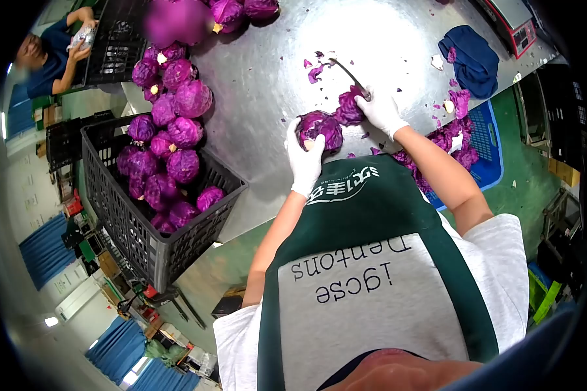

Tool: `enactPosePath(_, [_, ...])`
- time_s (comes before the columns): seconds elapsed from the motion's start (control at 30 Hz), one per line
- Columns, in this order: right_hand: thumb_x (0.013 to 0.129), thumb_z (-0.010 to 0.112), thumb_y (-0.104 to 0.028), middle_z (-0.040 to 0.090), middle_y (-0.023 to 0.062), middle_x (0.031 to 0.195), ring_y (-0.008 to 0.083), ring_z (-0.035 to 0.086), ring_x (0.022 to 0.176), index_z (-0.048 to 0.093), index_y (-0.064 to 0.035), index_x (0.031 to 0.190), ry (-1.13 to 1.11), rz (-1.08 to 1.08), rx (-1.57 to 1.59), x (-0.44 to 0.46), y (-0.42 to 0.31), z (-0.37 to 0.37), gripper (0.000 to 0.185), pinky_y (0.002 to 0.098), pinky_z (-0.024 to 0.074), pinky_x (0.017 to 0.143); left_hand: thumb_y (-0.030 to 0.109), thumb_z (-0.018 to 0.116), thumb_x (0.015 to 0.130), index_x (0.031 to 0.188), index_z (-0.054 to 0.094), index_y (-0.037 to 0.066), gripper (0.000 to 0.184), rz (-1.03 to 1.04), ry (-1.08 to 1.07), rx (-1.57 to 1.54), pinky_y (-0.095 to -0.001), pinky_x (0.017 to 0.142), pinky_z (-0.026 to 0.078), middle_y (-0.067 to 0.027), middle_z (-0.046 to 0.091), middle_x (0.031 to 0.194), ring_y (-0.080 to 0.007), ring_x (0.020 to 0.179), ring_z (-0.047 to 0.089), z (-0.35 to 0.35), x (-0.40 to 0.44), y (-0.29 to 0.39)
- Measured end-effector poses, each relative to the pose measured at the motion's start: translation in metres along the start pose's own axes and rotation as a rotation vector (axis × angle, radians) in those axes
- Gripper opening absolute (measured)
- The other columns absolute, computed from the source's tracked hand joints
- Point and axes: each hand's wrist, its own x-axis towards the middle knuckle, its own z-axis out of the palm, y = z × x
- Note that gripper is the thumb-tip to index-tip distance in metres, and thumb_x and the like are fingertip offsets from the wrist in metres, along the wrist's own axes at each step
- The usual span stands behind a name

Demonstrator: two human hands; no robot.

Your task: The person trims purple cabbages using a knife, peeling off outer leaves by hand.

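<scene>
My left hand [304, 156], in a white glove, is closed round the side of a red cabbage [321, 128] above the metal table. Its pale cut stem shows near my thumb. My right hand [381, 113], also gloved, grips a knife [347, 73] whose thin, dark blade points away to the upper left. A loose purple cabbage leaf [349, 108] lies against my right fingers, beside the cabbage. The knife's handle is hidden inside the hand.
A black crate [160, 251] full of red cabbages stands left, with more cabbages [192, 98] heaped behind it. A blue basket [492, 146] at right holds trimmed leaves. A dark blue cloth [473, 62] and a scale [523, 39] sit on the table [261, 85]. A person [49, 55] is at far left.
</scene>
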Motion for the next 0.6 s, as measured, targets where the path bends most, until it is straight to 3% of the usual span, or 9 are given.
enactPosePath(0.1, [0.086, 0.063, -0.031, 0.067, 0.0209, 0.091, 0.0353, 0.066, 0.085, 0.064, -0.0032, 0.104, 0.032, -0.033, -0.204, 0.012, 0.004, -0.014, 0.033, 0.0436, 0.0515, 0.081, 0.023, 0.074, 0.075, 0.141, 0.043, 0.005, 0.075, 0.059, -0.072, 0.139, -0.0436, 0.105, 0.036, -0.0224, 0.052, 0.126, -0.0359, 0.118, 0.048, -0.002, -0.003, 0.020])
enactPosePath(0.17, [0.085, 0.063, -0.033, 0.066, 0.0213, 0.097, 0.0347, 0.065, 0.090, 0.061, -0.0032, 0.111, 0.104, -0.139, -0.100, 0.000, -0.033, -0.030, 0.040, 0.0430, 0.0511, 0.082, 0.024, 0.075, 0.074, 0.142, 0.041, 0.005, 0.079, 0.028, -0.111, 0.171, -0.0437, 0.106, 0.036, -0.0226, 0.052, 0.126, -0.0361, 0.118, 0.047, -0.002, -0.003, 0.031])
enactPosePath(0.2, [0.084, 0.065, -0.035, 0.065, 0.0215, 0.104, 0.0345, 0.065, 0.094, 0.052, -0.0051, 0.125, -0.032, -0.168, -0.056, -0.008, -0.046, -0.029, 0.052, 0.0406, 0.0510, 0.086, 0.026, 0.076, 0.071, 0.147, 0.034, 0.006, 0.089, 0.086, -0.110, 0.209, -0.0455, 0.104, 0.036, -0.0222, 0.054, 0.122, -0.0374, 0.118, 0.046, 0.001, -0.002, 0.024])
enactPosePath(0.27, [0.080, 0.068, -0.041, 0.063, 0.0224, 0.113, 0.0352, 0.065, 0.099, 0.045, -0.0076, 0.139, -0.318, -0.283, -0.032, -0.030, -0.082, -0.039, 0.072, 0.0393, 0.0502, 0.090, 0.026, 0.077, 0.069, 0.149, 0.029, 0.006, 0.095, 0.030, -0.117, 0.268, -0.0470, 0.103, 0.037, -0.0218, 0.054, 0.120, -0.0380, 0.116, 0.046, 0.002, -0.001, 0.028])
enactPosePath(0.3, [0.076, 0.069, -0.044, 0.064, 0.0216, 0.110, 0.0354, 0.065, 0.098, 0.047, -0.0074, 0.137, -0.472, -0.241, -0.194, -0.037, -0.097, -0.039, 0.075, 0.0404, 0.0501, 0.089, 0.026, 0.077, 0.068, 0.150, 0.026, 0.007, 0.098, 0.007, -0.120, 0.296, -0.0477, 0.102, 0.037, -0.0216, 0.054, 0.119, -0.0382, 0.115, 0.046, 0.003, 0.000, 0.031])
enactPosePath(0.33, [0.074, 0.069, -0.043, 0.064, 0.0217, 0.110, 0.0354, 0.065, 0.097, 0.048, -0.0064, 0.135, -0.518, -0.225, -0.213, -0.035, -0.099, -0.032, 0.074, 0.0404, 0.0503, 0.088, 0.025, 0.077, 0.067, 0.152, 0.018, 0.007, 0.105, 0.073, -0.166, 0.367, -0.0444, 0.098, 0.038, -0.0192, 0.055, 0.116, -0.0345, 0.106, 0.049, 0.003, 0.002, 0.034])
enactPosePath(0.4, [0.069, 0.069, -0.038, 0.065, 0.0224, 0.108, 0.0350, 0.066, 0.095, 0.053, -0.0033, 0.130, -0.621, -0.172, -0.198, -0.027, -0.099, -0.028, 0.071, 0.0401, 0.0510, 0.085, 0.027, 0.078, 0.067, 0.151, 0.019, 0.003, 0.106, 0.148, -0.176, 0.362, -0.0449, 0.099, 0.035, -0.0161, 0.059, 0.117, -0.0332, 0.107, 0.047, 0.006, 0.001, 0.026])
enactPosePath(0.5, [0.067, 0.071, -0.036, 0.066, 0.0241, 0.100, 0.0343, 0.066, 0.093, 0.058, -0.0007, 0.124, -0.651, -0.121, -0.211, -0.017, -0.095, -0.029, 0.068, 0.0392, 0.0516, 0.084, 0.028, 0.078, 0.066, 0.150, 0.019, -0.001, 0.107, 0.210, -0.185, 0.377, -0.0440, 0.100, 0.034, -0.0140, 0.058, 0.124, -0.0325, 0.109, 0.047, 0.007, 0.000, 0.023])
enactPosePath(0.6, [0.070, 0.070, -0.033, 0.066, 0.0233, 0.098, 0.0335, 0.067, 0.091, 0.054, -0.0010, 0.128, -0.518, -0.211, -0.161, -0.015, -0.084, -0.029, 0.069, 0.0385, 0.0523, 0.081, 0.028, 0.079, 0.067, 0.149, 0.019, -0.004, 0.107, 0.303, -0.207, 0.423, -0.0437, 0.101, 0.033, -0.0143, 0.056, 0.126, -0.0325, 0.111, 0.046, 0.013, 0.003, 0.022])
